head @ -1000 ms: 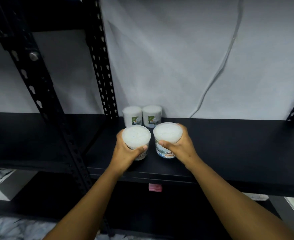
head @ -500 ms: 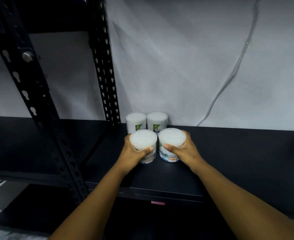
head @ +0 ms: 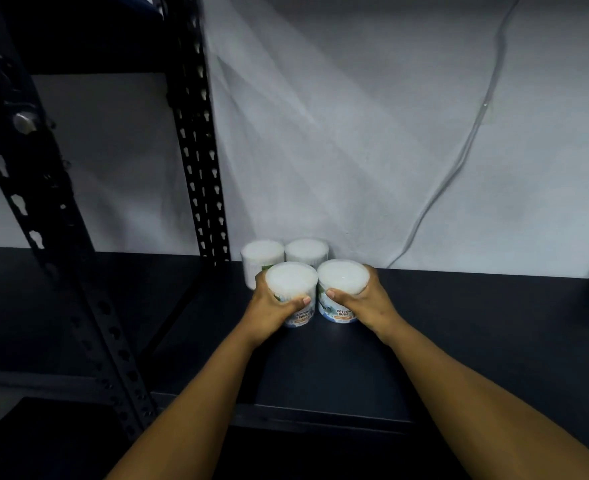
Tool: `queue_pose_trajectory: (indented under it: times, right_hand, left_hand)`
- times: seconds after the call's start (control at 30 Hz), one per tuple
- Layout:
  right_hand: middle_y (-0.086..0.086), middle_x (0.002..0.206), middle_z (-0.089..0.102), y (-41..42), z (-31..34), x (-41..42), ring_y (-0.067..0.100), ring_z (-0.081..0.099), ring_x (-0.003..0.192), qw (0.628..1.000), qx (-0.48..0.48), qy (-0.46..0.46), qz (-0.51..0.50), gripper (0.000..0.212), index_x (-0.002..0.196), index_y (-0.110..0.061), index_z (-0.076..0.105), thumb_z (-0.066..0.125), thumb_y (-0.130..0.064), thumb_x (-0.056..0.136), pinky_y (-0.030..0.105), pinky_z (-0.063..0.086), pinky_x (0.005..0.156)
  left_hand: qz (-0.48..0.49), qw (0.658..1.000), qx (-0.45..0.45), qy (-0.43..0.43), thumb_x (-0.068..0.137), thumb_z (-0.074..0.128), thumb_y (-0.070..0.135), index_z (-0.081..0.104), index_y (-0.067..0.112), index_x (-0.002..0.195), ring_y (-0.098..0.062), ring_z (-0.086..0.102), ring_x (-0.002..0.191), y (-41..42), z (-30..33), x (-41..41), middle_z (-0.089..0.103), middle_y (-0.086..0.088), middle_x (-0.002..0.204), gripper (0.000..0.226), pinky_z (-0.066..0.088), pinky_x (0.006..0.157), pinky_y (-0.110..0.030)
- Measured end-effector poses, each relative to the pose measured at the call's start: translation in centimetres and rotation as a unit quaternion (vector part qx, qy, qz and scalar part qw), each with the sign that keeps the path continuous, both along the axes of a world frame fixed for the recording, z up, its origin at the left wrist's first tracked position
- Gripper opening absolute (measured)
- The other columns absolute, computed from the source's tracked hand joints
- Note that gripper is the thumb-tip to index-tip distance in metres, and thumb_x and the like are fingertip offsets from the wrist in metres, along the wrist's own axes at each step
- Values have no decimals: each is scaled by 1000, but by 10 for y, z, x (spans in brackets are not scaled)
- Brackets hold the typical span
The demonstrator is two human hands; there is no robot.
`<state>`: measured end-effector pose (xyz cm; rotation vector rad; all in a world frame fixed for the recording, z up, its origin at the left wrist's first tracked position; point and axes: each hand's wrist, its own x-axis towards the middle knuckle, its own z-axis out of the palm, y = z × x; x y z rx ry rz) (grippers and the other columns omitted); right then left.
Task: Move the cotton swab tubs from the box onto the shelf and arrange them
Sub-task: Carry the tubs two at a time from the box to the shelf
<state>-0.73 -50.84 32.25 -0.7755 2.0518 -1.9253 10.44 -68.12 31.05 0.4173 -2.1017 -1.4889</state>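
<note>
Two white cotton swab tubs stand at the back of the black shelf [head: 459, 334], a left one [head: 261, 251] and a right one [head: 306, 249], against the wall. Directly in front of them, my left hand [head: 272, 310] grips a third tub [head: 291, 282] and my right hand [head: 365, 303] grips a fourth tub [head: 343, 277]. Both held tubs sit side by side on the shelf, nearly touching the back pair, labels facing me. The box is out of view.
A black perforated upright [head: 199, 150] rises just left of the tubs and another post [head: 43, 220] stands nearer me on the left. A white cable [head: 459, 161] hangs down the white wall. The shelf stretches dark to the right.
Both hands have pushed their tubs back along the shelf, from near the front edge to right in front of the rear pair.
</note>
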Motion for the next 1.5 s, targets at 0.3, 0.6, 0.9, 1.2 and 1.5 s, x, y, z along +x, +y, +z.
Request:
queue_pose_trajectory:
  times: [0.3,0.6,0.9,1.2,1.5]
  right_hand:
    - [-12,112,53,-7,-2,-17,5,55,102,1000,16,15,-2,78,127,-24,35,85,-27,67,16,48,73]
    - [-11,111,53,-12,-4,-28,8,55,103,1000,20,22,-2,77,127,-24,34,84,-27,69,16,48,73]
    - [-4,118,52,-15,-5,-34,12,55,107,999,28,24,-3,80,130,-23,33,84,-29,69,20,49,77]
    - [-4,119,52,-18,-6,-40,13,55,108,999,30,28,-6,80,129,-24,33,84,-29,69,19,48,76]
    - [-2,120,53,-21,-6,-44,15,55,108,998,56,26,-13,82,130,-22,32,84,-31,68,24,49,80]
  left_hand:
    - [8,1000,7,15,72,82,21,27,30,124,-11,50,112,0,5,-11,47,5,121,76,46,87,-22]
    - [7,1000,13,15,73,81,20,25,30,123,-12,49,113,-2,7,-19,46,6,120,76,44,82,-20]
    - [5,1000,13,18,73,82,19,26,29,126,-14,50,115,-6,5,-25,47,4,123,77,45,89,-26]
    - [5,1000,16,20,73,81,16,26,28,125,-13,50,114,-10,3,-33,48,1,125,76,45,86,-23]
    - [11,1000,6,15,72,82,15,28,26,127,-12,49,114,-13,2,-35,48,2,124,78,45,83,-19]
